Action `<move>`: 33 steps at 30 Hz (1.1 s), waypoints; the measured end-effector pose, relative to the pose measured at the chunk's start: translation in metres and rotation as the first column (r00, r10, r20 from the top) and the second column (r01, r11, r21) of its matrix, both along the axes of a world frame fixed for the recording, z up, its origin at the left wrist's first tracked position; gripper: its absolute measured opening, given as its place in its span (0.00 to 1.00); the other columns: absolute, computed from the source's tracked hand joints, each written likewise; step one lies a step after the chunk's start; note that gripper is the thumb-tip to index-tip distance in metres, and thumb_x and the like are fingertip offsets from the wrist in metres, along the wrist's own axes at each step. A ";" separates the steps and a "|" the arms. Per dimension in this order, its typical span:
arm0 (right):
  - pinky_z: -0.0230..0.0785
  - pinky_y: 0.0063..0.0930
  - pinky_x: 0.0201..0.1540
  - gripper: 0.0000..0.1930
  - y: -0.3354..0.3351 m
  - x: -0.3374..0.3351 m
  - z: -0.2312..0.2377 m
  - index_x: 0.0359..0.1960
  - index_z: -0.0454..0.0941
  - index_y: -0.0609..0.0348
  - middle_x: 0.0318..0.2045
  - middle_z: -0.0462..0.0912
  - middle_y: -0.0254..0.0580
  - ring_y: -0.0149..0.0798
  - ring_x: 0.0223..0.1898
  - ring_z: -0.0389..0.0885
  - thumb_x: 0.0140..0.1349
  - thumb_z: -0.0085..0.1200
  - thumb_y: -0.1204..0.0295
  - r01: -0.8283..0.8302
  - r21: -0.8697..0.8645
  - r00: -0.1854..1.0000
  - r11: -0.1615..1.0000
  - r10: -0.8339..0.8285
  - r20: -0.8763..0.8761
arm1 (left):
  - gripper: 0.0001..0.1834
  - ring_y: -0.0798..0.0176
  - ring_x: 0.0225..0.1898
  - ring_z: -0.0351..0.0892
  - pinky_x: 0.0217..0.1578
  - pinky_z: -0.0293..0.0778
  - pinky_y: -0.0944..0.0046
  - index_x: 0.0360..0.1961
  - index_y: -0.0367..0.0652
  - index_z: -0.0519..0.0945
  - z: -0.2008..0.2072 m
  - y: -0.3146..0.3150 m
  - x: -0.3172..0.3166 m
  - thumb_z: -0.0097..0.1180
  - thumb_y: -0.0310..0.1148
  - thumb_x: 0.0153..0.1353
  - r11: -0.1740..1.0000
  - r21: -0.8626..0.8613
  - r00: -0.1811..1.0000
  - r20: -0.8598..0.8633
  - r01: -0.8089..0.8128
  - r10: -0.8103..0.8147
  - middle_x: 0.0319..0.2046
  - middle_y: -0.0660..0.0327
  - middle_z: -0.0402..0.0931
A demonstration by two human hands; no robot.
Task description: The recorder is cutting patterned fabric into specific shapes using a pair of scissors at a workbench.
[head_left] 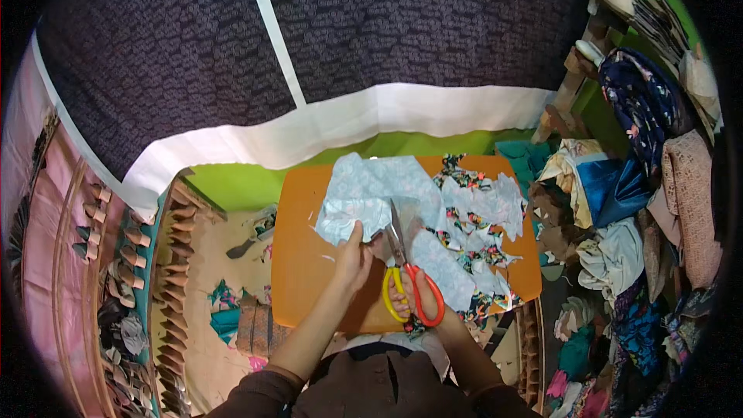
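My right hand [410,296] grips a pair of scissors [396,240] with one yellow and one red handle. Their blades point away from me and reach the edge of a pale blue patterned cloth [352,186]. Closed on the lower edge of that cloth is my left hand [357,257], thumb on top, just left of the blades. Beside the scissors, on the right, lie more pale blue pieces [443,263] and strips of dark floral fabric [474,242] with ragged edges. All of it rests on an orange-brown table [302,279].
Heaps of folded and crumpled fabric [611,259] crowd the right side. Racks of wooden shoe lasts [176,279] stand at the left. Scraps of green cloth [224,313] lie on the floor. A dark curtain with a white border [457,104] hangs behind the table.
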State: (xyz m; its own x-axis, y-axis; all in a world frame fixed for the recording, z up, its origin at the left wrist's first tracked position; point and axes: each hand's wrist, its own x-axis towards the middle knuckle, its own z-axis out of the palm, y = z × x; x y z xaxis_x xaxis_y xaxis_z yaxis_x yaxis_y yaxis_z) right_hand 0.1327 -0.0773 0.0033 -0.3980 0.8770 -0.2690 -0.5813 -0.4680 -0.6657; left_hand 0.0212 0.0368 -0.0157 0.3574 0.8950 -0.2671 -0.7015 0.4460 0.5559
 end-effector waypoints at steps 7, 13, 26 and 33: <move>0.51 0.11 0.19 0.22 -0.018 0.008 -0.023 0.37 0.60 0.53 0.21 0.57 0.28 0.20 0.18 0.54 0.57 0.31 0.47 0.016 0.000 0.996 1.000 -0.016 0.083 | 0.16 0.69 0.28 0.68 0.29 0.65 0.70 0.36 0.40 0.70 0.016 -0.002 -0.001 0.38 0.41 0.60 0.998 -0.015 0.995 -0.076 0.058 -0.059 0.28 0.64 0.72; 0.58 0.15 0.23 0.30 -0.024 0.009 -0.022 0.41 0.58 0.58 0.25 0.60 0.32 0.23 0.22 0.60 0.53 0.30 0.40 -0.018 0.088 0.930 0.996 -0.015 0.368 | 0.10 0.70 0.30 0.69 0.29 0.67 0.70 0.34 0.42 0.71 0.019 -0.011 0.004 0.52 0.34 0.52 0.996 0.072 0.903 -0.430 0.056 -0.020 0.28 0.64 0.71; 0.56 0.16 0.24 0.31 -0.020 -0.006 -0.023 0.44 0.58 0.57 0.26 0.61 0.29 0.24 0.23 0.61 0.53 0.32 0.41 0.077 -0.001 0.997 0.997 -0.077 0.020 | 0.17 0.70 0.25 0.68 0.26 0.66 0.72 0.34 0.31 0.71 0.036 -0.019 -0.003 0.57 0.34 0.48 0.998 0.028 0.653 -0.757 0.058 -0.017 0.28 0.60 0.72; 0.51 0.15 0.22 0.40 -0.020 -0.009 -0.026 0.40 0.57 0.55 0.26 0.57 0.30 0.25 0.23 0.56 0.41 0.28 0.30 0.013 -0.054 0.998 0.998 -0.009 0.063 | 0.19 0.67 0.28 0.69 0.30 0.66 0.69 0.35 0.29 0.70 0.074 -0.026 0.001 0.57 0.34 0.47 0.993 0.035 0.401 -0.916 0.113 -0.014 0.28 0.58 0.72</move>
State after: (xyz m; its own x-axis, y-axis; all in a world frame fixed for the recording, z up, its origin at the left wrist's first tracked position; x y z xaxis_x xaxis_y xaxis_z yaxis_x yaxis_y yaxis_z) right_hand 0.1242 -0.0970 -0.0229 -0.3694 0.8646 -0.3406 -0.5444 -0.4984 -0.6747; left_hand 0.0218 0.0110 0.0585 0.0019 0.9153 -0.4028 0.2748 0.3868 0.8802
